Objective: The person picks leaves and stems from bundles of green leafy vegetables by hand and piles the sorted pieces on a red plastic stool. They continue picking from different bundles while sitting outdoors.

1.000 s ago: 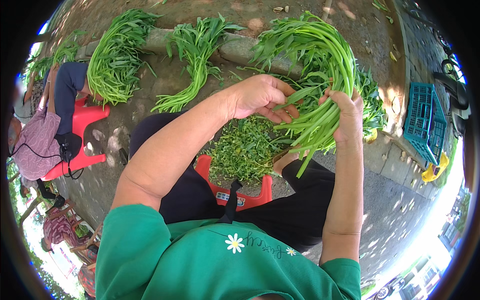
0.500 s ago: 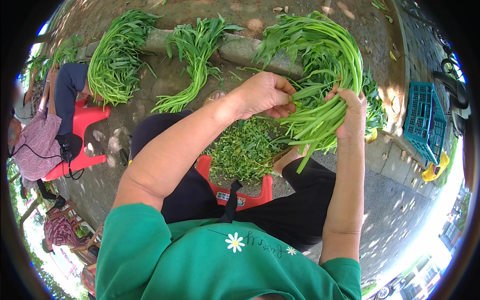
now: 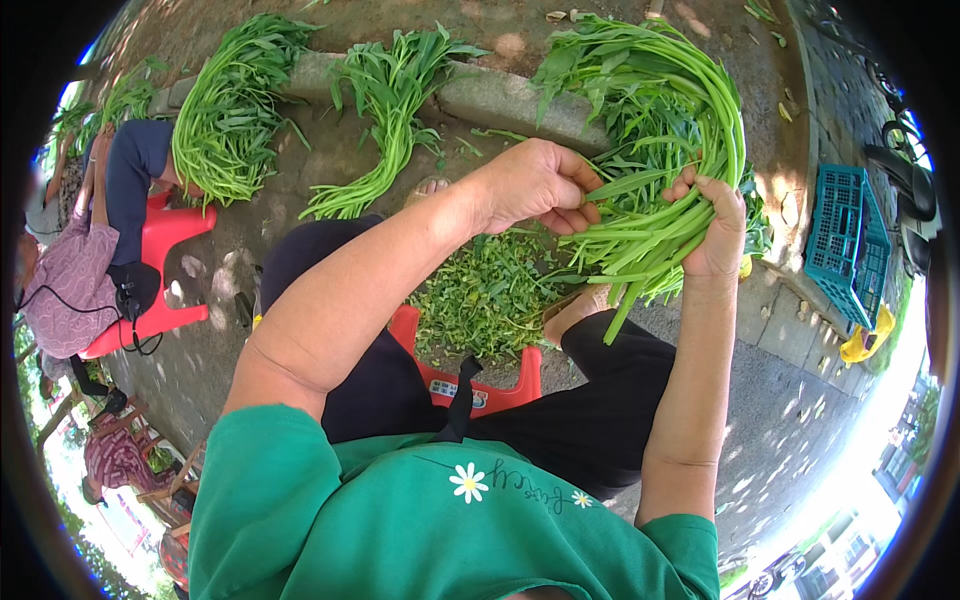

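A curved bunch of water spinach, with long green stems and leafy tops, is gripped around its stems by my right hand. The cut stem ends fan out to the left, below my left hand. That hand is closed in a pinch at the near side of the bunch, with a long leaf at its fingertips. More greens lie behind the bunch, partly hidden by it. Below my hands, between my legs, a heap of plucked leaves and stem bits covers the ground.
Two sorted bunches of greens, a large one and a smaller one, rest against a stone curb. A teal plastic crate stands at the right. A red stool is under me. Another person sits at the left.
My right hand and the bunch have shifted slightly to the right. My left hand has moved a little right too, still pinched near the leaf.
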Demonstrator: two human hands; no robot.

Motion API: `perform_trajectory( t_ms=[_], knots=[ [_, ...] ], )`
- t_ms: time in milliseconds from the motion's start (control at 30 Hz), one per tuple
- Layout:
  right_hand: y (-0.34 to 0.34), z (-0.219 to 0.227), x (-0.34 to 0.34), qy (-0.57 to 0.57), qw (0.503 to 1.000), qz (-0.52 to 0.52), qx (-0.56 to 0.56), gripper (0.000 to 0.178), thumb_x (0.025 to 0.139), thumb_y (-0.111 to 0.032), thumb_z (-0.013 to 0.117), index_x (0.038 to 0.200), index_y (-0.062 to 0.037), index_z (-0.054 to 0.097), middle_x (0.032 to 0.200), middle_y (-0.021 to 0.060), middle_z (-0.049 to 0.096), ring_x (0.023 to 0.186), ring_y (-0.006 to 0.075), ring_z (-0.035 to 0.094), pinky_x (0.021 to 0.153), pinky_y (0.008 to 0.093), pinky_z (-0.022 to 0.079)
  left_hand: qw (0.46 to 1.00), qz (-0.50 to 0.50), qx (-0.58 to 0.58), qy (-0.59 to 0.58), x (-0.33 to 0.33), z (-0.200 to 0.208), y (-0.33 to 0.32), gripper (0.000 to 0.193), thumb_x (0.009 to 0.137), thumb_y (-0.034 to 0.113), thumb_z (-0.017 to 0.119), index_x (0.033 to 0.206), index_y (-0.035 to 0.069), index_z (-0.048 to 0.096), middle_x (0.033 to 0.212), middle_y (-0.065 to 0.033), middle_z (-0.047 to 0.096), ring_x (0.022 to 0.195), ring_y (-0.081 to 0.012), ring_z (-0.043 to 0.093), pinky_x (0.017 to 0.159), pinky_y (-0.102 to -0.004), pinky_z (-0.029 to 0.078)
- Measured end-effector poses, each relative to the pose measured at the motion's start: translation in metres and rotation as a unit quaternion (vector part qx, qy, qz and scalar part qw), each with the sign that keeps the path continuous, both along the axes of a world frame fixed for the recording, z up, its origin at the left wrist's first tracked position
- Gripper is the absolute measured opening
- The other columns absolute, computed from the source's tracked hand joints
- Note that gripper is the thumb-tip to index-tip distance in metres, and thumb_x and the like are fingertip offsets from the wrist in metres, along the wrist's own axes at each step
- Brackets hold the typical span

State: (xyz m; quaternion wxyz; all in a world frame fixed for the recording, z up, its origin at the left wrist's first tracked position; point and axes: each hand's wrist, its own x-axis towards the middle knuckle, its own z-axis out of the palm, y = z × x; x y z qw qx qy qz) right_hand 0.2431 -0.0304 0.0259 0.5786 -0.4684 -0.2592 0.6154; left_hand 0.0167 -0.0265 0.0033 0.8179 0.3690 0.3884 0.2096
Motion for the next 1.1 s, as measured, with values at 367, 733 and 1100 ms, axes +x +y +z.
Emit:
perform_trajectory(
  t_ms=[367, 733, 1100],
  knots=[
    [-0.001, 0.000, -0.002, 0.005, 1.000, 0.006, -0.003, 0.031, 0.076, -0.001, 0.052, 0.106, 0.0050, 0.052, 0.078, 0.0099, 0.057, 0.061, 0.0168, 0.058, 0.058, 0.0290, 0.053, 0.999, 0.019, 0.007, 0.024, 0.008, -0.004, -0.005, 0.019, 0.079, -0.002, 0.053, 0.095, 0.000, 0.064, 0.083, -0.0089, 0.068, 0.067, -0.0122, 0.065, 0.063, -0.0250, 0.055],
    [-0.003, -0.001, 0.004, 0.061, 0.997, 0.039, 0.010, 0.030, 0.079, -0.003, 0.051, 0.108, 0.0041, 0.050, 0.084, 0.0096, 0.052, 0.072, 0.0177, 0.049, 0.069, 0.0323, 0.044, 0.991, 0.040, 0.082, 0.096, 0.007, -0.015, -0.009, 0.015, 0.080, 0.003, 0.058, 0.092, 0.001, 0.066, 0.079, -0.0068, 0.068, 0.064, -0.0109, 0.063, 0.060, -0.0231, 0.051],
    [-0.003, 0.004, 0.001, 0.078, 0.997, 0.018, 0.003, 0.030, 0.076, -0.003, 0.053, 0.105, 0.0031, 0.053, 0.078, 0.0102, 0.057, 0.064, 0.0176, 0.054, 0.063, 0.0326, 0.048, 0.822, 0.011, 0.482, 0.304, 0.006, -0.029, -0.007, 0.038, 0.076, 0.010, 0.063, 0.113, 0.003, 0.061, 0.096, -0.0169, 0.066, 0.087, -0.0242, 0.065, 0.079, -0.0334, 0.050]
  ],
)
